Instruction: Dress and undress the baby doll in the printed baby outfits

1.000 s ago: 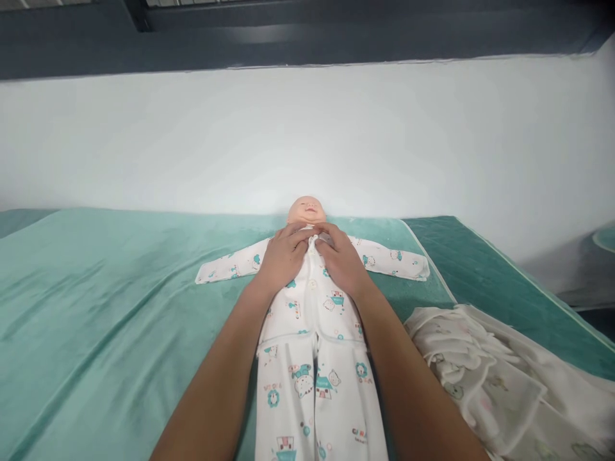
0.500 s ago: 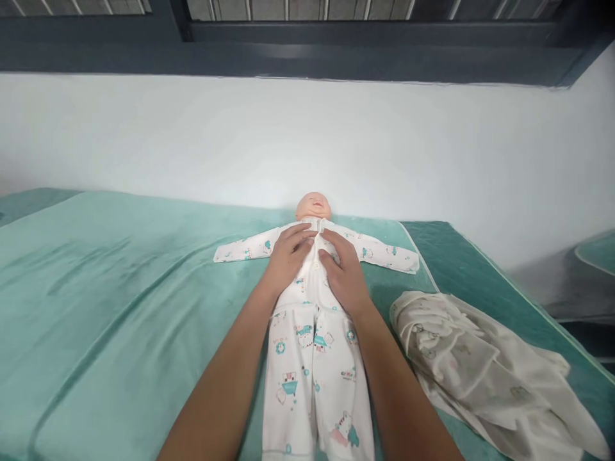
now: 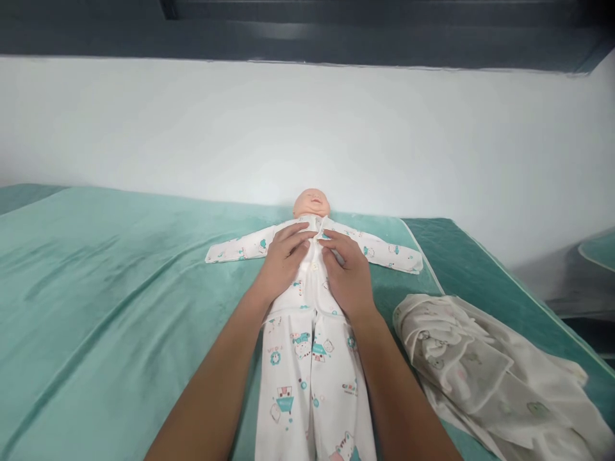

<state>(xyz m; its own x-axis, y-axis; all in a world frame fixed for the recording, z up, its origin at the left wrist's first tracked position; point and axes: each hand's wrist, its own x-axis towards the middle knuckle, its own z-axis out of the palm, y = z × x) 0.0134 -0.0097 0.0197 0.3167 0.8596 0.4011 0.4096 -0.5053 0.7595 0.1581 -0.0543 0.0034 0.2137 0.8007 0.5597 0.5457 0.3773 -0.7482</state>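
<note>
A plush, wrinkled green sheet point(image 3: 144, 256) lies beneath the doll point(image 3: 311, 202); thin off-white cloth point(image 3: 471, 365) bunches beside its lower half. The smooth-headed doll lies face up, sleeves outspread, in white printed top point(image 3: 300, 296) and trousers point(image 3: 288, 368). Left hand point(image 3: 283, 256) and right hand point(image 3: 350, 266) rest on its chest, fingers loosely parted.

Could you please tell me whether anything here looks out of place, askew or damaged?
Only mild untidiness: the whitish printed cloth lies bunched up at the right, unlike the outfit on the doll, whose sleeves are spread out neatly. The green cover is creased at the left. I see no spill or damage.
</note>
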